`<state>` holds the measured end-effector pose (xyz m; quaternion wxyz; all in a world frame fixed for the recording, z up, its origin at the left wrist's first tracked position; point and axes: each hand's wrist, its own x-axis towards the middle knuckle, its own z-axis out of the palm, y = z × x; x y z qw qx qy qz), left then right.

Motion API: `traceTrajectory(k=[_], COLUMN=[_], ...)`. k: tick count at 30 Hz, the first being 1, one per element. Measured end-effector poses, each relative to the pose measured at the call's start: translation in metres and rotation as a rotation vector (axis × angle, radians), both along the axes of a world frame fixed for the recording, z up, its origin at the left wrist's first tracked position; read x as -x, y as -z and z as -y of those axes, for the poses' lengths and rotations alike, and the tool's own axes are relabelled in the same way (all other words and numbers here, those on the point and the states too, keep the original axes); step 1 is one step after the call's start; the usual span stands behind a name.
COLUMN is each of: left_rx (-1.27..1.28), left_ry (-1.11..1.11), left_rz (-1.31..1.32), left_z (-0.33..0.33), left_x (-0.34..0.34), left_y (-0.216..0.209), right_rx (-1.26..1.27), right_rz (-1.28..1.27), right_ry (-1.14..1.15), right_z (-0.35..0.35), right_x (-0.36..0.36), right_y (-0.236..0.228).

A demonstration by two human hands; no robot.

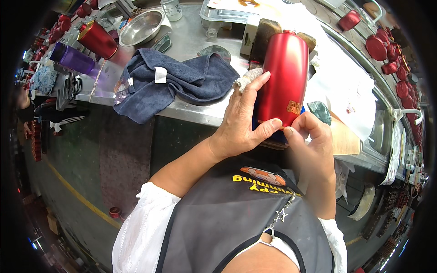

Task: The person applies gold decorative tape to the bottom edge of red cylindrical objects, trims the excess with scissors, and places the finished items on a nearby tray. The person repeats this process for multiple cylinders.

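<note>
A glossy red metal bottle (284, 73) lies with its narrow neck pointing away from me and its wide end toward me. A small gold emblem (294, 107) sits near that wide end. My left hand (243, 118) holds the bottle's left side, its thumb at the near edge and a whitish wrap (249, 78) around its fingertips. My right hand (314, 134) is closed, thumb and bent index finger pinched at the bottle's near right edge; what is between them is too small to make out. Dark brown blocks (266, 37) stand beside and behind the bottle.
A dark blue towel (175, 82) hangs over the metal table's (195, 111) front edge. Behind it are a steel bowl (142, 28) and a glass jar (171, 10). A purple bottle (73, 58) and a red canister (98, 40) stand left. White paper (350, 100) covers the right side.
</note>
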<state>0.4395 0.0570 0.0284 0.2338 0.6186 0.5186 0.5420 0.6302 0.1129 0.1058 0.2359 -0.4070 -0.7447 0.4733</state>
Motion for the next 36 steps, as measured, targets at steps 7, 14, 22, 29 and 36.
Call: traceTrajectory(k=[7, 14, 22, 29, 36], left_rx=[-0.018, -0.062, -0.096, -0.096, -0.087], left_ry=[-0.013, -0.010, 0.011, 0.002, 0.009], left_rz=[-0.043, -0.057, -0.052, -0.071, -0.059], left_z=[0.003, 0.004, 0.007, 0.007, 0.008], left_x=[-0.002, -0.005, -0.007, -0.008, -0.006], left_y=[0.002, 0.005, 0.009, 0.009, 0.008], right_rx=[0.066, 0.046, 0.055, 0.066, 0.112], right_rz=[-0.056, -0.062, -0.098, -0.114, -0.076], right_ry=[-0.016, -0.027, -0.011, 0.006, 0.031], right_z=[0.003, 0.004, 0.011, 0.013, 0.013], right_x=[-0.007, -0.012, -0.017, -0.016, -0.011], right_y=[0.004, 0.009, 0.015, 0.018, 0.012])
